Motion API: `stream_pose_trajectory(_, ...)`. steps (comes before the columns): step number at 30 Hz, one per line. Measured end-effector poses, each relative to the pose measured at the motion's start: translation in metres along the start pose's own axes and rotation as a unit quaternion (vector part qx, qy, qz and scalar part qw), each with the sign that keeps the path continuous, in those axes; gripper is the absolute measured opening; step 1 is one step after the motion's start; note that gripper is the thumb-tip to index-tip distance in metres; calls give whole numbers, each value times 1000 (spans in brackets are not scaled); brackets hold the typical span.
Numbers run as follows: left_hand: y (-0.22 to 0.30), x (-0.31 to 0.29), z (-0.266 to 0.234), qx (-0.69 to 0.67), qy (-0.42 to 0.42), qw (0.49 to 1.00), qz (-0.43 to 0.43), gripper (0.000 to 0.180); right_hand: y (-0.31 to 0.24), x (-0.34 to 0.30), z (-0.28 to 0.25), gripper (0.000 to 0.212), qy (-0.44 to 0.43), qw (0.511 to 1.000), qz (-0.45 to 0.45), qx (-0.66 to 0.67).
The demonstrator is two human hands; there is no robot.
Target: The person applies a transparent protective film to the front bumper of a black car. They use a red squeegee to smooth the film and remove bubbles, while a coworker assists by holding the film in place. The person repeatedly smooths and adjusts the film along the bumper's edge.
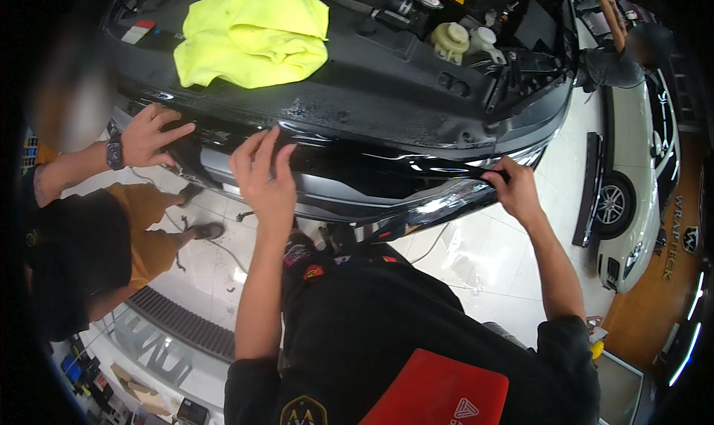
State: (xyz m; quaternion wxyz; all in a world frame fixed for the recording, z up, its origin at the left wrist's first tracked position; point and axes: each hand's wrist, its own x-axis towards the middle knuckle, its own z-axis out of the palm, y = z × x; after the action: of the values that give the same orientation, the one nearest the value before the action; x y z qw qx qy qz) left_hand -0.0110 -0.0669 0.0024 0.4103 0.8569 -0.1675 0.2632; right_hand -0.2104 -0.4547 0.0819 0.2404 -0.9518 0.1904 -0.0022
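A strip of glossy black film [364, 163] stretches along the front edge of a dark car, below the raised hood area. My right hand [515, 192] pinches its right end between thumb and fingers, just above the headlight [454, 197]. Further left, my left hand [265, 174] is at the film's upper edge with bent fingers and thumb closed on it. A co-worker's hand [152, 135], with a dark watch on the wrist, is at the film's left end. What lies under the fingertips is partly hidden.
A bright yellow cloth [253, 34] lies on the black plastic cover [379, 90] over the engine bay. Fluid reservoirs [451, 40] stand at the back right. A white car [632, 179] is parked at the right, with another person [613, 66] beside it. A cable crosses the tiled floor.
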Motion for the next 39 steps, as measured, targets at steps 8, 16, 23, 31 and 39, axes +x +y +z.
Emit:
stream_pose_trajectory(8, 14, -2, 2, -53, -9, 998, -15, 22, 9, -12, 14, 22, 42, 999, 8, -23)
stream_pose_trajectory(16, 52, -40, 31, -145, -71, 971, 179, 36, 8, -14, 20, 23, 47, 999, -2, -20)
stream_pose_trajectory(23, 66, -53, 32, -60, -143, 961, 229, 48, 25, -18, 29, 24, 58, 998, 19, 0)
stream_pose_trajectory(31, 70, -55, 28, 0, -211, 943, 257, 61, 17, -13, 13, 28, 17, 996, 85, -30)
stream_pose_trajectory(39, 61, -54, 26, 22, -242, 933, 267, 64, -252, -35, -44, 69, 52, 963, -256, 68)
